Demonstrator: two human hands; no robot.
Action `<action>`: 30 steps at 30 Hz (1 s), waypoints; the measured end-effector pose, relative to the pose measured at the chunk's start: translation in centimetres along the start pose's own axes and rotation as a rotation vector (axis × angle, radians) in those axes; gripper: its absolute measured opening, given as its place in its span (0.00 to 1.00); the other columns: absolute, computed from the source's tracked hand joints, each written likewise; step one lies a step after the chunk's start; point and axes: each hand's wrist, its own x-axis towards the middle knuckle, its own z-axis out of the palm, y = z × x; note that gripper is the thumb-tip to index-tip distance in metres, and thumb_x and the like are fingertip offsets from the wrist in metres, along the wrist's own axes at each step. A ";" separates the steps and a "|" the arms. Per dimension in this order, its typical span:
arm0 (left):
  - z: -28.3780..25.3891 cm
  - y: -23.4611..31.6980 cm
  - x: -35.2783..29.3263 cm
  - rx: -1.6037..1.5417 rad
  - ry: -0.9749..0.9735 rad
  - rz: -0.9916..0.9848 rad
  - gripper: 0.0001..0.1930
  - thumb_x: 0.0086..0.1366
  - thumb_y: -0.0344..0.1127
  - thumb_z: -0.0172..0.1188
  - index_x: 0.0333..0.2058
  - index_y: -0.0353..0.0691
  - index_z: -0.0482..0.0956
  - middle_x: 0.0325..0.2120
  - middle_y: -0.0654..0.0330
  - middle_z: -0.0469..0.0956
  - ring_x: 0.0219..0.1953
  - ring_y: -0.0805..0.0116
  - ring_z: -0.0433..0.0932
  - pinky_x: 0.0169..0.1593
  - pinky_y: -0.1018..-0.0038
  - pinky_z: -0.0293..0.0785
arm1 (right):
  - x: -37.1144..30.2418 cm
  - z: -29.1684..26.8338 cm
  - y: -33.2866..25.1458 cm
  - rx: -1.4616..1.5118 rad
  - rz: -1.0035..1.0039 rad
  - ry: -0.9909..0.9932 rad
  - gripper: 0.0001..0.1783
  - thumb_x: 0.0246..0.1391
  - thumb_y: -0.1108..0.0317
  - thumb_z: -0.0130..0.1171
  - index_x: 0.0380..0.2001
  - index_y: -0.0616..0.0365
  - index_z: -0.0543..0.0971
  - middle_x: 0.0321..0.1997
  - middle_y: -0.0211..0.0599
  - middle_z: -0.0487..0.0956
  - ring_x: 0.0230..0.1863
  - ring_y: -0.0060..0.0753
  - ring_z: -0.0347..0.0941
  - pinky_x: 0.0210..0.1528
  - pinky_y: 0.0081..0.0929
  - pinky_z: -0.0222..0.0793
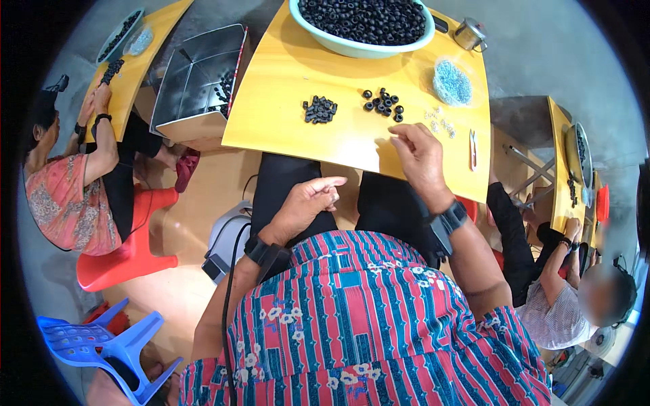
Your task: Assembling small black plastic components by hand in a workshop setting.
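Note:
My left hand point(308, 206) is in front of the table edge, above my lap. Its index finger points right while the other fingers curl in; whatever they hold is too small to make out. Over the table's front edge, my right hand point(421, 159) has its fingertips drawn together, and I cannot see what is between them. Just beyond its fingertips sits a loose group of round black beads point(386, 103). Left of these is a cluster of black tube-shaped pieces point(319, 109). Small clear beads point(441, 123) are scattered to the right of my right hand.
A pale green basin point(362, 49) full of black beads stands at the table's point(271, 101) far side. A clear bag of light blue beads point(452, 82), a metal cup point(470, 34) and thread snips point(473, 150) are on the right. People work at tables on both sides.

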 end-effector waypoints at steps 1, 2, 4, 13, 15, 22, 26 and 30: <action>-0.1 -0.1 0.1 -0.013 -0.003 -0.002 0.19 0.65 0.30 0.52 0.54 0.32 0.70 0.32 0.69 0.72 0.34 0.81 0.71 0.43 0.82 0.70 | 1.0 0.8 0.2 -0.043 -0.055 0.012 0.08 0.46 0.76 0.59 0.33 0.59 0.79 0.31 0.44 0.75 0.34 0.45 0.73 0.37 0.33 0.69; -0.2 -0.1 0.1 -0.027 -0.007 -0.005 0.19 0.65 0.30 0.52 0.54 0.32 0.70 0.33 0.69 0.72 0.34 0.81 0.72 0.43 0.82 0.71 | 2.0 1.4 0.2 -0.044 -0.061 0.010 0.08 0.46 0.76 0.59 0.33 0.59 0.79 0.31 0.44 0.75 0.34 0.45 0.73 0.37 0.33 0.69; -0.2 0.1 0.1 -0.026 0.003 -0.020 0.19 0.65 0.31 0.52 0.54 0.33 0.70 0.36 0.66 0.75 0.36 0.80 0.73 0.44 0.81 0.72 | 3.5 2.3 0.1 -0.109 -0.201 0.071 0.12 0.45 0.78 0.60 0.36 0.59 0.79 0.26 0.37 0.72 0.24 0.29 0.68 0.28 0.23 0.65; -0.2 0.3 0.3 -0.084 -0.024 -0.022 0.18 0.65 0.31 0.52 0.54 0.34 0.70 0.40 0.62 0.77 0.40 0.78 0.75 0.45 0.81 0.72 | 6.1 3.7 -0.2 -0.437 -0.169 -0.020 0.11 0.47 0.69 0.59 0.36 0.55 0.80 0.30 0.42 0.74 0.31 0.46 0.73 0.35 0.38 0.70; -0.2 0.3 0.2 -0.085 -0.030 -0.008 0.18 0.65 0.30 0.52 0.54 0.35 0.70 0.39 0.63 0.77 0.39 0.79 0.75 0.45 0.81 0.72 | 6.1 3.8 -0.2 -0.462 -0.167 -0.025 0.10 0.47 0.68 0.59 0.35 0.55 0.80 0.31 0.42 0.74 0.32 0.47 0.74 0.35 0.39 0.70; -0.2 -0.1 0.1 -0.047 -0.024 0.008 0.18 0.64 0.28 0.53 0.53 0.35 0.71 0.37 0.66 0.76 0.37 0.80 0.75 0.43 0.81 0.73 | 5.1 3.5 -1.1 -0.470 -0.147 -0.149 0.09 0.48 0.69 0.57 0.34 0.54 0.80 0.34 0.44 0.75 0.35 0.47 0.75 0.39 0.37 0.71; -0.2 -0.3 0.0 -0.096 -0.001 0.003 0.17 0.64 0.29 0.53 0.52 0.35 0.72 0.38 0.66 0.76 0.37 0.80 0.75 0.43 0.82 0.72 | 2.8 4.0 -1.9 0.205 -0.063 -0.160 0.09 0.54 0.71 0.53 0.36 0.58 0.80 0.26 0.37 0.76 0.32 0.35 0.76 0.37 0.30 0.71; -0.7 -0.9 0.1 -0.288 0.043 0.047 0.14 0.66 0.31 0.52 0.49 0.34 0.73 0.36 0.66 0.76 0.39 0.79 0.74 0.45 0.78 0.74 | -0.7 3.3 -2.0 1.038 0.574 -0.476 0.11 0.58 0.73 0.52 0.42 0.65 0.78 0.24 0.21 0.71 0.22 0.14 0.60 0.23 0.16 0.56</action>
